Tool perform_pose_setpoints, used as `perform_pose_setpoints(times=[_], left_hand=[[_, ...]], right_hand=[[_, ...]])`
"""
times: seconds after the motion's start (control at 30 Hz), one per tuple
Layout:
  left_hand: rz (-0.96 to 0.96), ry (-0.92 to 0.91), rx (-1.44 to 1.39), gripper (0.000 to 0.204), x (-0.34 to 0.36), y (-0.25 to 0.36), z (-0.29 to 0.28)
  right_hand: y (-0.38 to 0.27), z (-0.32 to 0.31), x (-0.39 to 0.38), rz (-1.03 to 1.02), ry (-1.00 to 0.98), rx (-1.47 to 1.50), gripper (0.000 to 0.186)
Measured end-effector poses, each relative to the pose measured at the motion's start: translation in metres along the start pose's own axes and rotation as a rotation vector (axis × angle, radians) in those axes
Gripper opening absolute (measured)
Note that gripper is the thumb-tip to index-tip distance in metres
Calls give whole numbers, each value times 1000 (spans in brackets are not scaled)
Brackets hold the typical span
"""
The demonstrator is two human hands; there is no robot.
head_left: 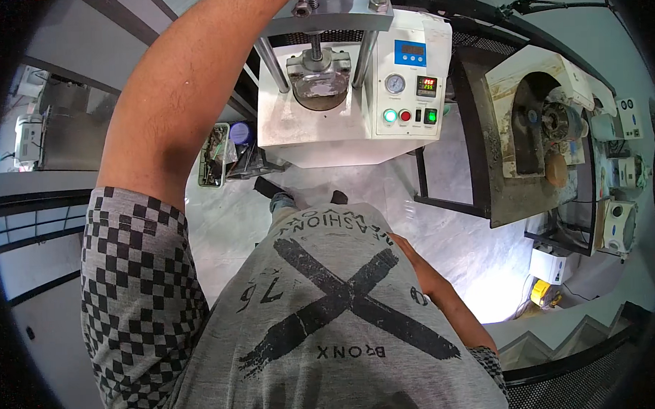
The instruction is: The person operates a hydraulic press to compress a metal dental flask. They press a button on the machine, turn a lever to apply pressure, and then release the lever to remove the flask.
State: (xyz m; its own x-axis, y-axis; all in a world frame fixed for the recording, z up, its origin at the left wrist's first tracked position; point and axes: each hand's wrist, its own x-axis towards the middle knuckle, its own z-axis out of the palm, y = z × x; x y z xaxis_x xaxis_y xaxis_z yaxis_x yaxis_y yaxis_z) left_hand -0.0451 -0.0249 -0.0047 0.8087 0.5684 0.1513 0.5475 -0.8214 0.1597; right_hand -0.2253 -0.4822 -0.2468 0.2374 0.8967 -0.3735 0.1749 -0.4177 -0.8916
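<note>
My left arm (172,102) reaches up and forward past the left side of a white benchtop press (289,130). Its hand lies beyond the top edge, so what it touches is hidden. Two steel posts, a crossbar (335,20) and a central screw rise from the press. Under the screw sits a metal clamp block (321,75) on a round plate. The control panel (410,79) carries a gauge, lit displays, and green and red buttons. My right hand (408,253) hangs low beside my grey shirt (346,312), which covers its fingers.
On the floor left of the press stand a bin of metal parts (212,159) and a purple-lidded container (241,133). A dark bench (507,194) at right holds a dusty white machine (509,144). Smaller white machines (619,227) line the far right, with a yellow object (541,293) below.
</note>
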Motion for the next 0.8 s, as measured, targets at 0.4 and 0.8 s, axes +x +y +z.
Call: perform_pose_setpoints(times=[0.4, 0.8], left_hand=[[-3, -7, 42, 56, -3, 3, -3], [52, 40, 48, 52, -2, -1, 1]], right_hand=[[-9, -6, 0, -13, -36, -26, 109], [-9, -8, 4, 53, -34, -11, 120]])
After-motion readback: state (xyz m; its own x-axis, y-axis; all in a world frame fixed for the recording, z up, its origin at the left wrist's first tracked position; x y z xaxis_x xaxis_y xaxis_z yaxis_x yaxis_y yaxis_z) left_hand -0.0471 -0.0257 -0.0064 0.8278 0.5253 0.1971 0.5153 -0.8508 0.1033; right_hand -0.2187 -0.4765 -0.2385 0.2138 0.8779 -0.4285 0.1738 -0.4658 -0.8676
